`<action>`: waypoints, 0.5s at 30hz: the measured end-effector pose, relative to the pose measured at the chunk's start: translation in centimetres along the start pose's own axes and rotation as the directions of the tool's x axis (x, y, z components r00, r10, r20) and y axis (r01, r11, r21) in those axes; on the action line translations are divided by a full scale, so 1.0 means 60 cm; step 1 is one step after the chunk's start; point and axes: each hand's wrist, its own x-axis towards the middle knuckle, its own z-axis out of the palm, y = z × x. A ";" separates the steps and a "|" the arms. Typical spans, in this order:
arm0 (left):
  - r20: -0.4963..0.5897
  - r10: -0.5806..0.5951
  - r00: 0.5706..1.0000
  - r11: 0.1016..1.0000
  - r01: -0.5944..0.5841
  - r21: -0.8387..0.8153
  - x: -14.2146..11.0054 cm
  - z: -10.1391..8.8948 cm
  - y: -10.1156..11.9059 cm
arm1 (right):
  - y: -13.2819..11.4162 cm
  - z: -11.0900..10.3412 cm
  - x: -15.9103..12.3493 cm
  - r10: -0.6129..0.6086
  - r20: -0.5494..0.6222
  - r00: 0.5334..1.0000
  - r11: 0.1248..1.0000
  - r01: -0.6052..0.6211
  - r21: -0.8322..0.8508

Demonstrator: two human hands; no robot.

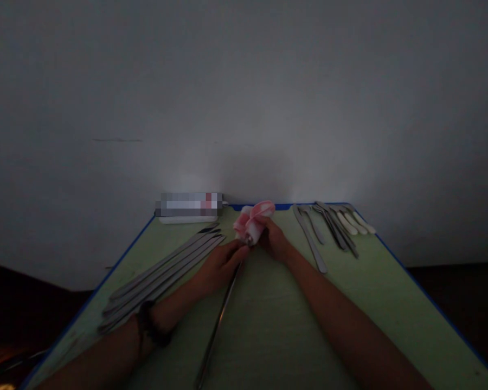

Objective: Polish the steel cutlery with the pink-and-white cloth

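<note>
My left hand [223, 264] is closed near the upper end of a long, slim metal piece of cutlery [219, 325], whose handle runs down toward the near edge of the view. Its far end is hidden in a pink and white cloth [250, 221], so its exact kind cannot be made out. My right hand [274, 242] grips the bunched cloth from the right, with its fingers partly covered by the folds. Both hands meet above the middle of the green table [268, 336]. To the left of my left hand lie several long table knives [166, 273] side by side.
On the right lie a table knife [310, 238], a spoon [314, 226], several dark metal utensils [337, 227] and several pale-handled pieces [354, 222]. A white box-like object [189, 219], partly blurred out, stands at the back left. Behind the table rises a grey wall [244, 97].
</note>
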 end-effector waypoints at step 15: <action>0.029 0.034 0.999 0.989 -0.038 0.143 -0.001 0.006 -0.004 | -0.019 0.007 -0.015 -0.028 -0.010 1.000 0.878 0.019 -0.479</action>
